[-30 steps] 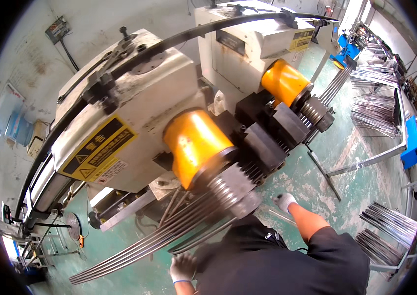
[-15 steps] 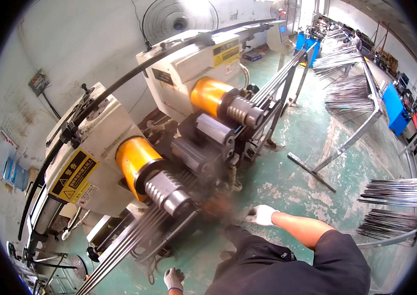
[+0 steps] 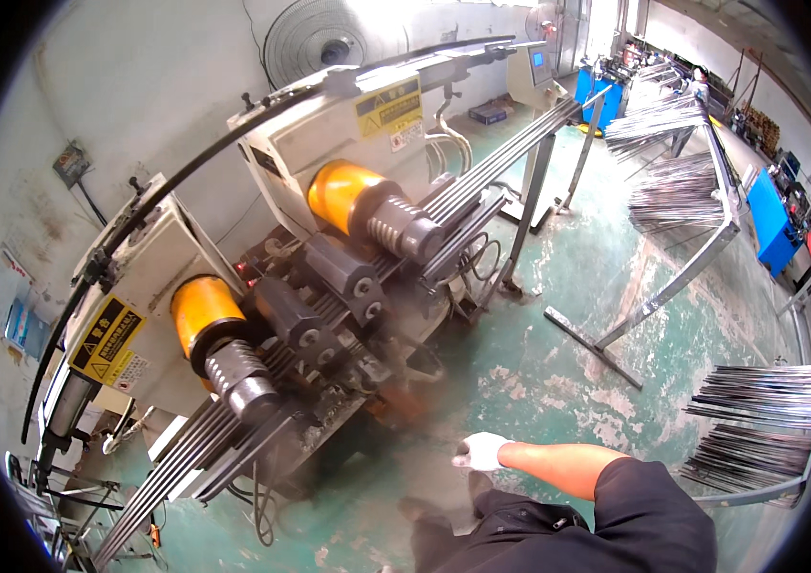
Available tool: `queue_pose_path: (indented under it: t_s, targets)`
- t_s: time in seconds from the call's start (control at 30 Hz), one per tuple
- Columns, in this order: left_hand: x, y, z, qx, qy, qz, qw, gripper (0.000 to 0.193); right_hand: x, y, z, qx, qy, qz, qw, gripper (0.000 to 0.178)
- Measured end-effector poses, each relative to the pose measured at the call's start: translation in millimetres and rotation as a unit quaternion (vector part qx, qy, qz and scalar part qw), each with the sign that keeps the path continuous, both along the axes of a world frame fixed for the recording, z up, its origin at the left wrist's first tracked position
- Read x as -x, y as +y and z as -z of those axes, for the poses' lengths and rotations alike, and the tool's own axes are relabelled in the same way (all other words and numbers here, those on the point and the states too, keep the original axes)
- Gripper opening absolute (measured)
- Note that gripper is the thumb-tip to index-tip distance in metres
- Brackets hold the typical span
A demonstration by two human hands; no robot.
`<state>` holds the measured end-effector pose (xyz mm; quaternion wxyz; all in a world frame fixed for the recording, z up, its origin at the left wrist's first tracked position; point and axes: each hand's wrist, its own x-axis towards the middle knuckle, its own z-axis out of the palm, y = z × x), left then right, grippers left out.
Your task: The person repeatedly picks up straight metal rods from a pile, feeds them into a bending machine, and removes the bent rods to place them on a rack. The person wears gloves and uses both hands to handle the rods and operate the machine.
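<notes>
My right hand (image 3: pixel 480 452), in a white work glove with greyed fingertips, hangs in the air over the floor in front of me. Its fingers are curled together, and nothing shows in them. My left hand is out of view. Ahead on the left stands a machine with two white housings (image 3: pixel 171 253), orange cylinders (image 3: pixel 208 310) and ridged steel rollers (image 3: pixel 241 379). Long metal rods (image 3: pixel 171 449) run under the rollers, and more rods (image 3: pixel 511 158) extend at the far side. Dark motor-like blocks (image 3: pixel 343 267) sit between the two rollers. My right hand touches none of this.
A metal rack (image 3: pixel 673 286) on the right carries bundles of thin rods (image 3: pixel 759 392); its foot bar (image 3: pixel 592 349) lies on the floor. A rod support post (image 3: pixel 532 205) stands by the machine. Behind are a fan (image 3: pixel 315 48) and a control box with screen (image 3: pixel 532 72).
The whole view has shifted, with the machine now further left. My left hand has dropped out of the picture. My right hand appears slightly lower and further left, its fingers curled.
</notes>
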<state>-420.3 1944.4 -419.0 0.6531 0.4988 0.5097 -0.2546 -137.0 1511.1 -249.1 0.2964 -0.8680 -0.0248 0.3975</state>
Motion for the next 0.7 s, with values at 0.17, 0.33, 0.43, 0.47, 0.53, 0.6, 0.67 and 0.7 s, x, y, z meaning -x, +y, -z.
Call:
queue_pose_path:
  t_s: [0.17, 0.33, 0.43, 0.47, 0.53, 0.6, 0.67, 0.7]
  targets:
    - [18, -73, -36, -0.217, -0.103, 0.369, 0.898, 0.031, 32, -29, 24, 0.008, 0.006, -0.004, 1.000, 0.056]
    - [-5, -88, -45, -0.131, -0.067, 0.242, 0.959, 0.028, 62, -49, 44, 0.016, 0.051, 0.002, 0.999, 0.058]
    - [-20, -65, -20, -0.140, -0.058, 0.131, 0.980, 0.020, 76, -45, 58, 0.016, 0.059, 0.042, 0.997, 0.056]
    - [-18, -57, -15, -0.185, -0.068, 0.162, 0.967, 0.029, 77, -43, 55, 0.014, 0.064, 0.057, 0.996, 0.055]
    - [-17, -39, -12, -0.170, -0.095, 0.087, 0.977, 0.032, 76, -33, 43, 0.008, 0.070, 0.077, 0.994, 0.052]
    - [-47, -39, -51, -0.150, -0.091, 0.015, 0.984, 0.028, 72, -32, 31, -0.003, 0.047, 0.081, 0.996, 0.052]
    - [-63, -24, -74, -0.179, -0.128, -0.006, 0.975, 0.029, 66, -34, 22, -0.015, 0.021, 0.094, 0.995, 0.054]
    - [-80, -24, -97, -0.189, -0.150, -0.046, 0.969, 0.028, 61, -37, 13, -0.024, 0.004, 0.115, 0.993, 0.054]
